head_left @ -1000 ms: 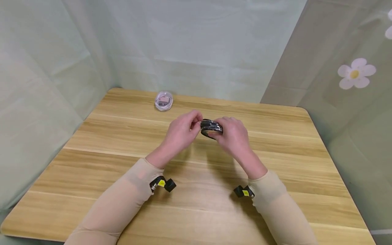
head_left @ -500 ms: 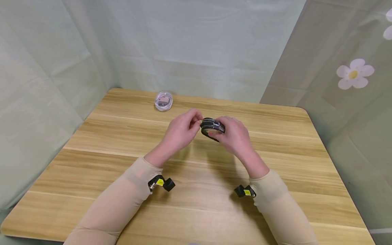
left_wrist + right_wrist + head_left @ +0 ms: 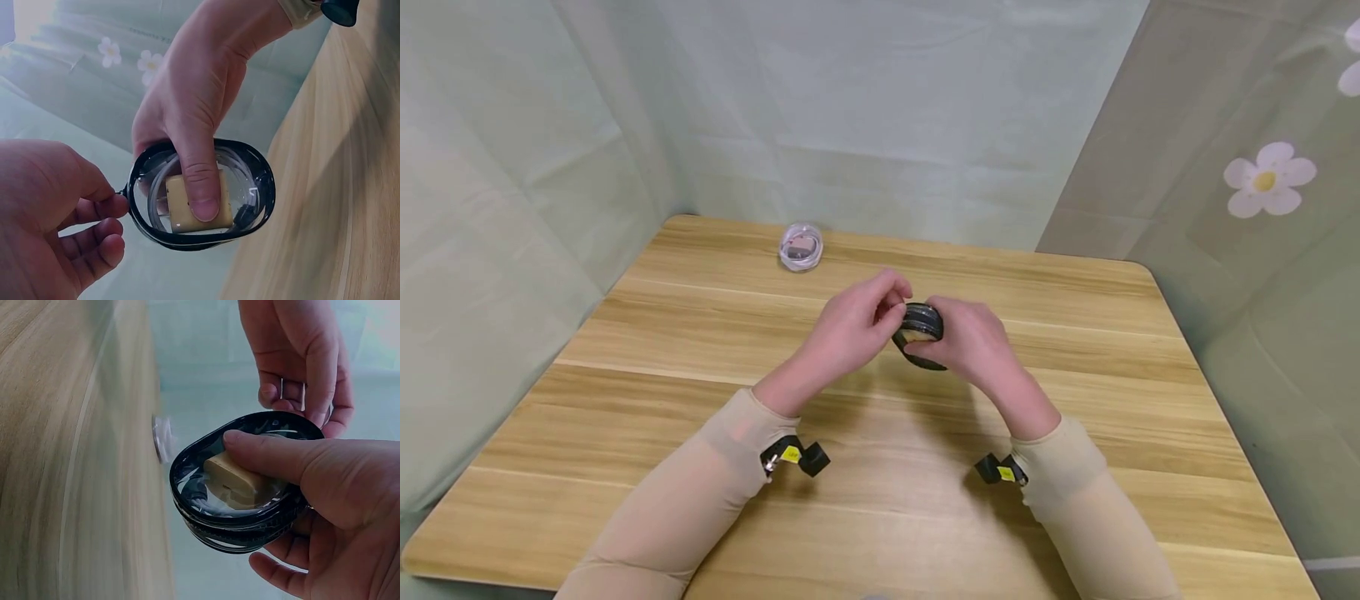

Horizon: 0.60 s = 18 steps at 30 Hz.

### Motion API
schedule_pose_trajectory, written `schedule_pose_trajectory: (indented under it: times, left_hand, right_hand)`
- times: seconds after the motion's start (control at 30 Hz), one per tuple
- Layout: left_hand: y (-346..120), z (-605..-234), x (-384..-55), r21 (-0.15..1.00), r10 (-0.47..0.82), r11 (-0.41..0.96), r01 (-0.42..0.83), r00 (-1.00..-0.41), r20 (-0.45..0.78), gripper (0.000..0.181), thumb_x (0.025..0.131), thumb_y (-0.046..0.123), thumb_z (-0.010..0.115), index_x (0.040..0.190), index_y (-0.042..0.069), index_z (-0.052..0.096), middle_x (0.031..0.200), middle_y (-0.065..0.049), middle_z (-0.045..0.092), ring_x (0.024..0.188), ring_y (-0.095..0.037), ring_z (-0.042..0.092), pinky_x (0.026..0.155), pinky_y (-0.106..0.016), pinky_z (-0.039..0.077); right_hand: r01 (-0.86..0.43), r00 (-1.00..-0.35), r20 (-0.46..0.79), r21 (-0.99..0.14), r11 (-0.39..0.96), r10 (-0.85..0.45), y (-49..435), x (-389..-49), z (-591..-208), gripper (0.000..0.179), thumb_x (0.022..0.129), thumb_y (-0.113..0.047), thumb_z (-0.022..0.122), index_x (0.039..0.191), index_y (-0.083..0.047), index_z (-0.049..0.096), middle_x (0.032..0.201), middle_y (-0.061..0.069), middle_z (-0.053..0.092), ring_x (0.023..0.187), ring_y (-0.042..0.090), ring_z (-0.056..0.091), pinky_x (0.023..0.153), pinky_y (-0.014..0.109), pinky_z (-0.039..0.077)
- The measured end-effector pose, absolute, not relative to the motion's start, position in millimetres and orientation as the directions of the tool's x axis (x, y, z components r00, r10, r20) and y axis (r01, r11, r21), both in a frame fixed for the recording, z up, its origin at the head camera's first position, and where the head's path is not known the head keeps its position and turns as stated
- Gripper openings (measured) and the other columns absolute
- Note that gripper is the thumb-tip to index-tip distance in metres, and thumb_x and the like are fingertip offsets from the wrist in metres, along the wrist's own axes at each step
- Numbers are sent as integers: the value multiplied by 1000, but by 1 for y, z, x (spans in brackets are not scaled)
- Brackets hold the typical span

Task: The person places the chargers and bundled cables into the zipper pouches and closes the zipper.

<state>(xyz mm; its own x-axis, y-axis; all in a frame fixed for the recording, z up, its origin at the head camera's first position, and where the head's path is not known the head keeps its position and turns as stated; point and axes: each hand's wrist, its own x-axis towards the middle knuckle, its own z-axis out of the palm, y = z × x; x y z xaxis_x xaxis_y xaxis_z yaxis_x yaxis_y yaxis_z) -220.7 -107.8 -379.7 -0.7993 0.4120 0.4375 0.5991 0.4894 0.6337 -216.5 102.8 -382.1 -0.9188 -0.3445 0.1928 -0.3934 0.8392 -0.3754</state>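
A small black-rimmed oval case with clear faces is held above the table in my right hand. Through its clear face show a beige charger block and a coiled pale cable. In the right wrist view, my right thumb presses that face over the block, while the fingers wrap the underside. My left hand is at the case's left edge. Its thumb and forefinger pinch a tiny dark tab at the rim; the tab is mostly hidden by the fingertips.
A coiled white cable with a charger block lies near the back edge of the wooden table. Pale curtains surround the table at the back and sides. Each sleeve carries a small black wrist camera.
The case has tilted so its near end hangs lower and its clear face shows more. My left hand has shifted slightly right, and my right fingers have dropped a little.
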Motion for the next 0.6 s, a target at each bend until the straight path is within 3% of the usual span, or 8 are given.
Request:
schedule_pose_trajectory:
  times: [0.33,0.6]
  left_hand:
    - [-108,-377,-219,641,386,498,583,-812,438,16,105,5,65,121,10,68,92,1,68,80,-17,60,73,-37,50]
    - [-109,-377,-222,612,348,534,583,-811,470,16,104,4,65,118,6,70,91,0,67,80,-20,58,72,-38,48]
  right_hand:
    - [-450,-883,293,-307,838,-367,102,-217,-384,41,81,-32,101,93,-12,68,85,-1,73,76,25,66,88,48,53]
    - [-435,-884,327,-312,844,-335,102,-218,-384,41,81,-33,102,91,-13,67,84,-1,71,74,26,65,72,45,52]
